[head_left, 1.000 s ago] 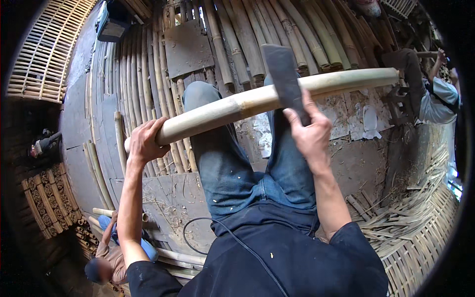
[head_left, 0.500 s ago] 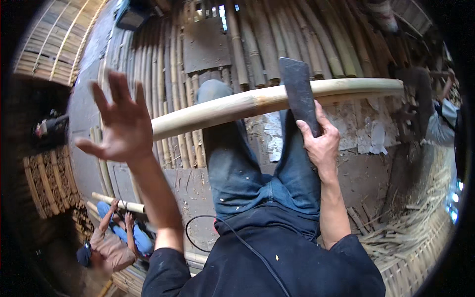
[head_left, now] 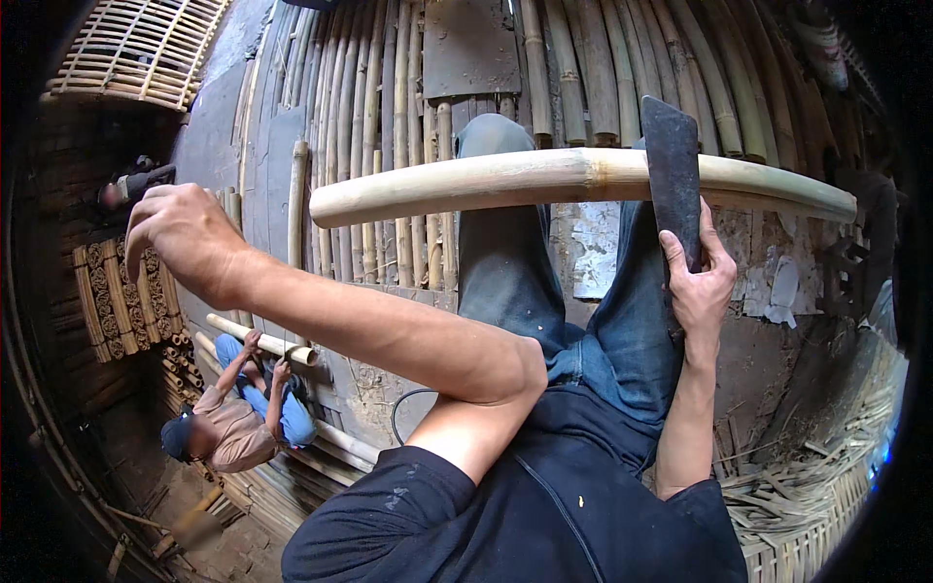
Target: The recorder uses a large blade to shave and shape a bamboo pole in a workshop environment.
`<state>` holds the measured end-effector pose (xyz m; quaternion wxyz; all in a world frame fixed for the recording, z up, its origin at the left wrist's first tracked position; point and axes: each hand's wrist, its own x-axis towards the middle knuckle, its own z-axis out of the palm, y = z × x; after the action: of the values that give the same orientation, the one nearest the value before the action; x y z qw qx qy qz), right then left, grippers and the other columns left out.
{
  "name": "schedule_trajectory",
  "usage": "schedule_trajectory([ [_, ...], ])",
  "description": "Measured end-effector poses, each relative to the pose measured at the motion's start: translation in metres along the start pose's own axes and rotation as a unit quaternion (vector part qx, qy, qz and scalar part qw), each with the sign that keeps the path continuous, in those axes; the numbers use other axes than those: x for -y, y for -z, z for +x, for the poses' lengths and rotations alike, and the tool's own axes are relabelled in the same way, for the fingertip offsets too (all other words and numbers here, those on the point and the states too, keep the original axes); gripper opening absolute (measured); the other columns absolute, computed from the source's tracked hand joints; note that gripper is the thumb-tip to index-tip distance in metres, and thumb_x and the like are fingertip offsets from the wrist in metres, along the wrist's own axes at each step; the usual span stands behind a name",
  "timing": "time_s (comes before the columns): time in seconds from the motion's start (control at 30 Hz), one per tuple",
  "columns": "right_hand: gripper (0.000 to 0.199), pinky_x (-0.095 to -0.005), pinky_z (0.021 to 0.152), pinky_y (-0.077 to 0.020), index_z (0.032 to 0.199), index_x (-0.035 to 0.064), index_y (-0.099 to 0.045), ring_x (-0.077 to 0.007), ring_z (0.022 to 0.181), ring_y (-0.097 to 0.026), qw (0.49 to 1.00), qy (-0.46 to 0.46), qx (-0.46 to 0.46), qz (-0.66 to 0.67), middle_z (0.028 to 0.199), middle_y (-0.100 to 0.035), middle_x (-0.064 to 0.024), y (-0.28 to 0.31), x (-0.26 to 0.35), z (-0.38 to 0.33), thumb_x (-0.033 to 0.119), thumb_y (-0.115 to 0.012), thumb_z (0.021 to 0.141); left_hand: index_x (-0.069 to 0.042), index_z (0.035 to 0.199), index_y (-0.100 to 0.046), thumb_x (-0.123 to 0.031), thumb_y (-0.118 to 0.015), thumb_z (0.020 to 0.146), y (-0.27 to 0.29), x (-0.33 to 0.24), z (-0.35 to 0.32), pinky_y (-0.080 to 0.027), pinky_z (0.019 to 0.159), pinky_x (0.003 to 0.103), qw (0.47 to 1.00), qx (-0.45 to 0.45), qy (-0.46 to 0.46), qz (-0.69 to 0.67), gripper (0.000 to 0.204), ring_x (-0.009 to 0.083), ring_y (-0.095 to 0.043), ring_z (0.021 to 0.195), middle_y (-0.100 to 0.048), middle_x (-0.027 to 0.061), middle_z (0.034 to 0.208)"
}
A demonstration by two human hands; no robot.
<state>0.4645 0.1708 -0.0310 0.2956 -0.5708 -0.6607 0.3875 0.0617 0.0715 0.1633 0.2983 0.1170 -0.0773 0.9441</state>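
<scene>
A pale, scraped bamboo pole (head_left: 466,185) lies crosswise over my knees, slightly bowed. My right hand (head_left: 704,290) grips a machete (head_left: 673,165) with a broad, dark, square-ended blade. The blade stands across the pole, right of its node, and hides part of it; the handle is mostly covered by my fingers. Off to the left, apart from the pole's left end, my left hand (head_left: 183,238) is raised with the wrist bent and the fingers loosely curved downward. Nothing shows in it.
Long bamboo poles (head_left: 583,87) cover the floor ahead, with a flat dark board (head_left: 471,53) among them. At lower left a co-worker (head_left: 243,428) sits with another bamboo pole (head_left: 262,338). Bundled sticks (head_left: 131,301) stand at left. Bamboo strips (head_left: 797,505) heap at lower right.
My left hand has turned from a spread palm to a bent wrist with curved fingers, the arm swinging across my body. The view has shifted left; my right hand still grips the machete.
</scene>
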Motion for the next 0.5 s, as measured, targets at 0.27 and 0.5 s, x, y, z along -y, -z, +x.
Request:
schedule_trajectory([
  [0.27,0.065,-0.0373,0.100,-0.0571,0.150,0.0035,-0.061,-0.0270,0.112,-0.076,0.999,-0.027,0.020,-0.003,0.127,-0.076,-0.0231,-0.005,0.013,-0.001,0.027,-0.084,0.094,-0.001,0.150,-0.049,-0.061,-0.054,0.103,0.008,0.103,-0.032,-0.034,0.122,0.050,0.955,-0.057,-0.030,0.289,0.076,0.0279,-0.046,0.141,-0.051,0.0138,0.149],
  [0.5,0.065,-0.0378,0.097,-0.0584,0.150,0.0043,-0.061,-0.0283,0.109,-0.077,0.999,0.019,-0.010,-0.029,0.125,-0.077,-0.0232,0.000,0.003,-0.005,0.026,-0.084,0.093,-0.002,0.155,-0.045,-0.058,-0.050,0.107,0.003,0.186,-0.153,-0.030,0.125,0.046,0.697,-0.175,0.046,0.694,0.074,0.0259,-0.042,0.146,-0.047,0.0126,0.156],
])
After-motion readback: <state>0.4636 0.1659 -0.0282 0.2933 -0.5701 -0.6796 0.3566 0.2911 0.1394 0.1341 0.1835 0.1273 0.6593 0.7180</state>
